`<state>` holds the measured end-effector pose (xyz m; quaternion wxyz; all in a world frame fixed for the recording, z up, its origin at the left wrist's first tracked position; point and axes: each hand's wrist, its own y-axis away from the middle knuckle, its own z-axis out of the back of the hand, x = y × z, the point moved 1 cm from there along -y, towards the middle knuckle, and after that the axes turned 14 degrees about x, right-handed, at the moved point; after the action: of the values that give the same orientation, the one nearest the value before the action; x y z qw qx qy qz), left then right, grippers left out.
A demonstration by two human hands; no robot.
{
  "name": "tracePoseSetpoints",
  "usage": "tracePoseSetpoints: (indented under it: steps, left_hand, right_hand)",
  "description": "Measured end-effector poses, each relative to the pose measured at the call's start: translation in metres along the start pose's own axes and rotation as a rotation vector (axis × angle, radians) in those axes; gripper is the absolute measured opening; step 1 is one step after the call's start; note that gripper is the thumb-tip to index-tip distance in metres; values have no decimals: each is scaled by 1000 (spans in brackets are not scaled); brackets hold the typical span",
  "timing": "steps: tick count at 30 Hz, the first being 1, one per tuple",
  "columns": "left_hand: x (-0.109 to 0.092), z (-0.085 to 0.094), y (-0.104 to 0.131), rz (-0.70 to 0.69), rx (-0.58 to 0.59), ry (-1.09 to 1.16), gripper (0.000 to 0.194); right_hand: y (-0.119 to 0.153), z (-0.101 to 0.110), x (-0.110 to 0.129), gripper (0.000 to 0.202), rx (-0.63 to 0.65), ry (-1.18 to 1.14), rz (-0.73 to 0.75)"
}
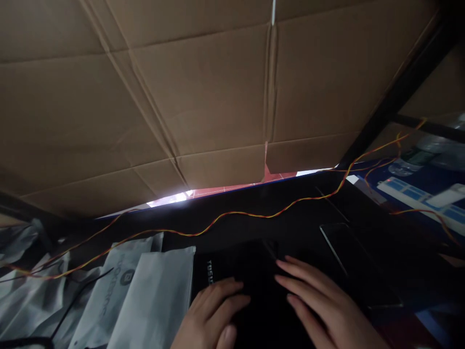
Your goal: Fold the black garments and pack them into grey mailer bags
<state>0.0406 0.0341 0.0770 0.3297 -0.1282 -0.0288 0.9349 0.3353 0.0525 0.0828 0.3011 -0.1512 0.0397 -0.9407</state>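
Note:
My left hand (pixel 210 315) lies flat on a black device (pixel 254 271) with white lettering on its near left corner, fingers spread and slightly curled. My right hand (pixel 323 305) rests on the same black surface just to the right, fingers straight and apart, pointing up-left. Neither hand grips anything. The device is dark and its edges are hard to make out.
A large cardboard sheet (pixel 203 97) stands as a wall behind the dark table. A twisted red-yellow wire (pixel 232 215) runs across the table. Grey plastic bags (pixel 145 291) lie at left, a black phone-like slab (pixel 348 257) at right, a white power strip (pixel 417 196) far right.

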Motion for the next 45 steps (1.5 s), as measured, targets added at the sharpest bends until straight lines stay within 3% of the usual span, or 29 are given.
tracePoseSetpoints:
  steps: [2, 5, 7, 9, 12, 16, 20, 26, 29, 30, 32, 34, 38, 40, 45]
  left_hand:
    - [5, -10, -4, 32, 51, -148, 49]
    - [10, -32, 0, 21, 89, -307, 99]
    - [12, -41, 1, 21, 107, -333, 119]
    - [11, -42, -2, 41, 117, -325, 120]
    - [3, -38, -16, 41, 128, -269, 105]
    - [-7, -42, -30, 18, 100, -264, 93]
    - [-7, -50, -31, 11, 20, -394, 103]
    - [0, -55, -25, 8, 24, -310, 120]
    - [4, -49, -26, -18, 80, -283, 125]
    - [6, -45, -29, -25, 120, -264, 120]
    - [13, -32, -42, 23, 198, -206, 91]
    - [26, -20, -59, 204, 218, -148, 57]
    - [56, -10, -89, 419, 158, -182, 50]
    - [65, -10, -95, 462, 148, -188, 43]
    - [62, 6, -90, 448, 75, -171, 20]
  right_hand:
    - [-20, -15, 14, 48, 123, 59, 65]
    - [-31, -41, 14, 62, 247, 92, 41]
    - [-31, -54, 5, 67, 289, 75, 3]
    - [-33, -60, -6, 68, 298, 56, -15]
    - [-41, -63, -20, 70, 276, 45, -31]
    - [-51, -62, -22, 67, 226, 58, -50]
    - [-45, -57, -6, 66, 203, 83, -21]
    - [-31, -55, -1, 68, 236, 98, 12]
    - [-35, -52, -5, 66, 253, 112, 34]
    - [-40, -50, -7, 62, 249, 115, 40]
    - [-57, -46, -13, 53, 220, 121, 18]
    - [-79, -44, -22, 51, 168, 132, -31]
    - [-113, -45, -45, 53, 125, 138, -86]
    - [-121, -42, -53, 43, 117, 124, -104]
    - [-116, -14, -49, 24, 67, 86, -75]
